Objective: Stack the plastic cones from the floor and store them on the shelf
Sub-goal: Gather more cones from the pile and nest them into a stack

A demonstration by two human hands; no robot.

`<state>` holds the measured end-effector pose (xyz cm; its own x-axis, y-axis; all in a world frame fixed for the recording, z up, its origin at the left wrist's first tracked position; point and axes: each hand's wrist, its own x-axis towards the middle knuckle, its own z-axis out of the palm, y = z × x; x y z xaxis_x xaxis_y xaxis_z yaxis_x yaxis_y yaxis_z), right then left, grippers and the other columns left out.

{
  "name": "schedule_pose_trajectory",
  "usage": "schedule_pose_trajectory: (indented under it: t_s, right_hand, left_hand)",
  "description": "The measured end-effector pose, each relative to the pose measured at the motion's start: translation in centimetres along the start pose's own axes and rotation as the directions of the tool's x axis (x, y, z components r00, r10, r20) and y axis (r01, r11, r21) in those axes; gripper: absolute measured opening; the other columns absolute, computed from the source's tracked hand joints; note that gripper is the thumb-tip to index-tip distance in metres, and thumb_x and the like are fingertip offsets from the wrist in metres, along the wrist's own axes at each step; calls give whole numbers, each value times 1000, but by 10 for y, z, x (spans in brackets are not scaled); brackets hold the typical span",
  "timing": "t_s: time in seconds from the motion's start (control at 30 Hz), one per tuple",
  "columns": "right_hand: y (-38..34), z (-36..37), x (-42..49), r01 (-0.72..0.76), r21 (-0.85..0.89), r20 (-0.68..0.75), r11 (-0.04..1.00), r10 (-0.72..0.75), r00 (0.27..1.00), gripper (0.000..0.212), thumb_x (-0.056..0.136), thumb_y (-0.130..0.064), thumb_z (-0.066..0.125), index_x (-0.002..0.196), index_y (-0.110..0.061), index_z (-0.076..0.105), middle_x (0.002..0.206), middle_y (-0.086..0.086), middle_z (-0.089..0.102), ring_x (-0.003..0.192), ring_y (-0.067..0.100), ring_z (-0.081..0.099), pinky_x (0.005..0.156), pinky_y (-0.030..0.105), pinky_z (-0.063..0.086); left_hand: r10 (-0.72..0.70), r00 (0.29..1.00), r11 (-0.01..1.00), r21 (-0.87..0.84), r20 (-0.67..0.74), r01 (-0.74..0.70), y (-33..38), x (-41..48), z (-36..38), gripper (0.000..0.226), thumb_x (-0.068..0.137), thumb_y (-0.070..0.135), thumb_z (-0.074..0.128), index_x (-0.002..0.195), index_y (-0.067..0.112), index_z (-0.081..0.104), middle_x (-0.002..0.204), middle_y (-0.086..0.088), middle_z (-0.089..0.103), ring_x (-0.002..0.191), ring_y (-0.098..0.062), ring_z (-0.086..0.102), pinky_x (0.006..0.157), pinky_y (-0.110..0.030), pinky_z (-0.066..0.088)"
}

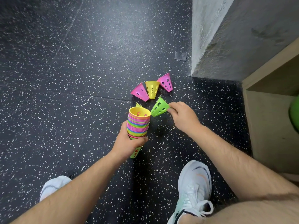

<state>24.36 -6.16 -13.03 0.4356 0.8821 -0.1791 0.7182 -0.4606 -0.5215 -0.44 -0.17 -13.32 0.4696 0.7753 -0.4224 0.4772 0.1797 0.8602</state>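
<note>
Gripping stack [138,125] in left hand [127,143], fingers wrapped round lower part, mouth facing up, mid-scene. Pinching green cone [159,109] by wide rim with right hand [182,115], narrow end aimed left at stack mouth, just beside it; contact unclear. Just beyond, on floor [80,78]: left pink cone [140,92], yellow cone [152,88], right pink cone [166,83], on their sides in a row, narrow ends nearer. Yellow sliver [138,105] peeking out behind stack. Wooden shelf [267,123] at right, green object [293,113] inside at frame edge. Grey pillar [226,38] far right. White shoes [194,183] near.
</note>
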Motion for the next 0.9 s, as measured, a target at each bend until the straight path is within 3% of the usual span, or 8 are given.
schedule_pose_trajectory:
  t_s: [0.1,0.23,0.37,0.5,0.57,0.73,0.9]
  right_hand:
    - [-8,-13,-1,59,22,-52,998,-58,997,22,104,-32,44,111,-24,63,100,-3,61,94,22,55,79,39,46]
    - [-26,-31,3,167,35,-159,985,-160,974,22,104,-27,44,110,-21,65,103,-4,65,95,25,56,80,41,47]
    - [-45,-36,4,304,108,-210,946,-277,937,24,101,-24,50,115,-15,68,114,-2,63,102,24,58,88,39,48]
    - [-60,-31,-1,412,151,-94,898,-402,911,26,101,-21,53,121,-16,69,117,-1,61,106,15,57,94,29,46]
    - [-64,-25,-5,391,183,2,902,-398,917,28,100,-19,53,124,-21,68,119,-5,63,107,8,57,97,24,44]
    - [-75,-9,-6,180,383,134,906,-247,960,35,97,-18,50,126,-34,64,119,-15,66,107,-3,59,96,20,45]
    - [-73,11,15,103,222,99,970,-128,987,28,99,-28,55,126,-26,63,113,-9,63,91,5,59,88,27,48]
  left_hand:
    - [4,1000,1000,15,2,-4,0,-1,1,64,75,8,88,124,21,49,101,10,64,78,9,62,75,-18,48]
    - [10,1000,1000,20,-4,-10,1,0,1,64,75,6,87,123,22,49,100,11,63,76,11,61,69,-9,48]
    - [-5,1000,1000,2,-9,5,0,0,2,66,74,6,88,125,22,50,99,9,66,77,9,63,75,-16,50]
    - [7,1000,1000,-12,-19,-7,0,0,2,66,73,5,89,125,21,50,101,9,65,79,9,62,77,-16,50]
    - [5,1000,1000,-24,-25,-5,-1,0,2,67,72,6,90,125,20,50,101,8,66,80,8,63,75,-13,50]
    - [-39,997,993,-111,-71,31,-6,3,-4,73,67,15,92,125,20,48,103,2,69,88,-6,68,78,-23,54]
    - [-97,986,973,-220,-135,65,-16,1,-11,75,61,27,90,124,23,49,109,-4,71,100,-18,71,89,-35,58]
